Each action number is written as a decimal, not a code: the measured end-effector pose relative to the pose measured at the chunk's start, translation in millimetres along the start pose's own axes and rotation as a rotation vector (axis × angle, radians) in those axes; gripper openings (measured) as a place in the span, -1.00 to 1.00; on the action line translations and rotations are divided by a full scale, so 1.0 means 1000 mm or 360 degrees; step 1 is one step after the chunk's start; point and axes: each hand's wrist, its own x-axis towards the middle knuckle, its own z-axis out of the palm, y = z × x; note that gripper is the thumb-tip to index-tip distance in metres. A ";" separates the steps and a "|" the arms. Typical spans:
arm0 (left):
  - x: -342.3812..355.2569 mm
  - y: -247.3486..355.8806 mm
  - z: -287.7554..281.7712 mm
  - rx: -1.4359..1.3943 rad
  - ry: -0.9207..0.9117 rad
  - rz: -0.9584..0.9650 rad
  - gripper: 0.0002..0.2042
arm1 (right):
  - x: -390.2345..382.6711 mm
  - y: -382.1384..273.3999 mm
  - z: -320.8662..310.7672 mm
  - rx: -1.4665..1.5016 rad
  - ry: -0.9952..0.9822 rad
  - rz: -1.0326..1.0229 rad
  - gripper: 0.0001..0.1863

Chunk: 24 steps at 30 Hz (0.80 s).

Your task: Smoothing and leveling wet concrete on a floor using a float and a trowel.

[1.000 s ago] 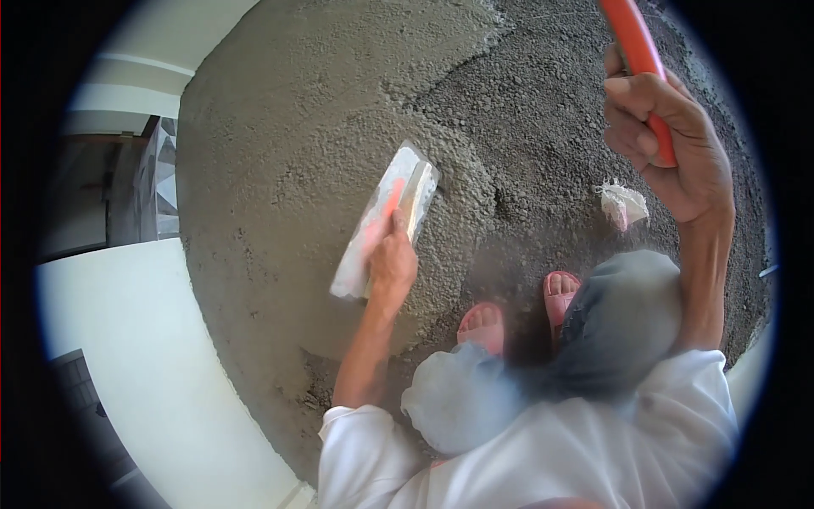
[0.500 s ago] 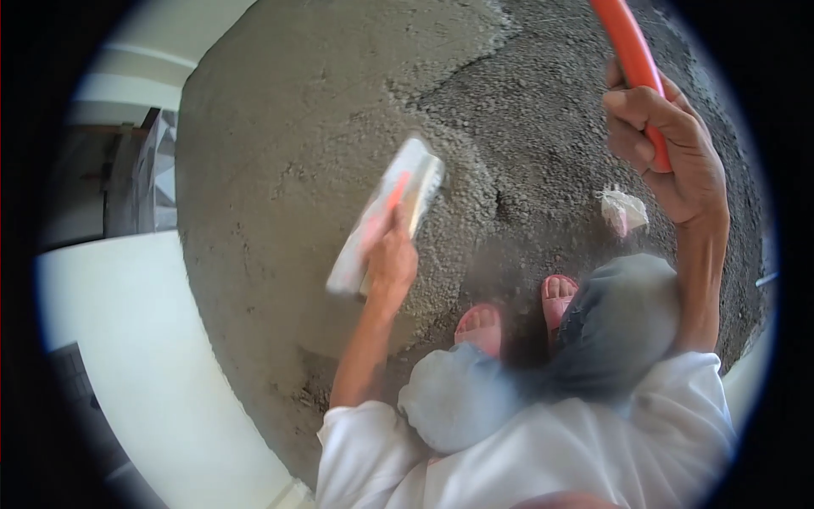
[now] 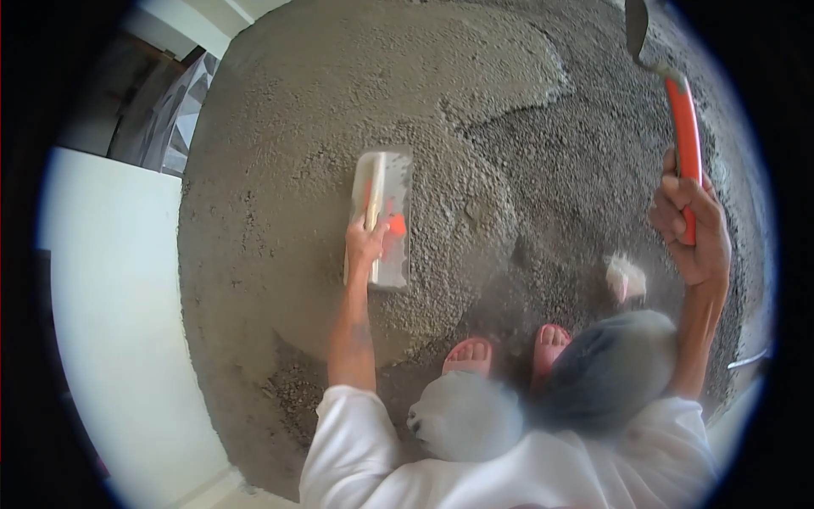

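My left hand (image 3: 365, 244) is closed round the handle of a plastering float (image 3: 392, 182), a pale rectangular plate with a light bar and orange-red parts. The float lies over wet grey mortar (image 3: 280, 195), its long side pointing away from me. Up at the right, my right hand (image 3: 697, 222) grips the orange-red handle of a trowel (image 3: 685, 127). The trowel's dark metal blade points away from me and is partly cut off by the picture's edge. Smooth mortar spreads at the left; rough, crumbly mortar (image 3: 585, 153) covers the right.
A whitish crumpled lump (image 3: 626, 278) lies on the rough mortar, right of my feet in pink sandals (image 3: 469, 355). A white wall (image 3: 119, 297) borders the mortar on the left. Patterned grey-and-white panels (image 3: 182, 119) stand beyond it. A thin pale rod (image 3: 746, 360) shows at the far right.
The float has turned from a slant to nearly straight ahead, its plate now showing more broadly. My right hand has moved lower and slightly right, bringing the trowel's blade into view.
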 end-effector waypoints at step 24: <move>-0.059 0.038 0.125 -0.0024 -0.0928 0.0492 -0.51 | 0.020 0.013 0.004 -0.0167 -0.0029 0.0125 -0.72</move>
